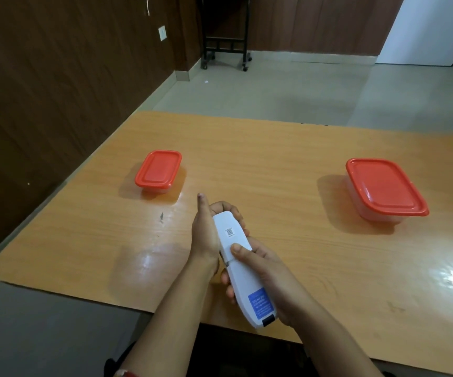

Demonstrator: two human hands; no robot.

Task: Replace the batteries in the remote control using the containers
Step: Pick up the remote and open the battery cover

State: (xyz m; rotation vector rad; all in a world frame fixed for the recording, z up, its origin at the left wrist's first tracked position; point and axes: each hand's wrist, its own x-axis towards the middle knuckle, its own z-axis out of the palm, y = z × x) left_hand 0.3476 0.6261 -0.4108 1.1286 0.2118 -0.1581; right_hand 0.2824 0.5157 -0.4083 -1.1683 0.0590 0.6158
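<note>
Remote control (243, 268) was held back-side up in both hands above the worktop (288, 159), near its front edge. The left hand (206, 235) cupped the far end, fingers curled under it and thumb sticking out. The right hand (269, 273) gripped the near half, thumb pressed at the cover seam. The button face was hidden. The QR sticker (230, 231) and blue label (259, 302) had print too small to read.

Remote (240, 278) back: QR code (230, 232); blue sticker (260, 302) print too small to read.
</note>
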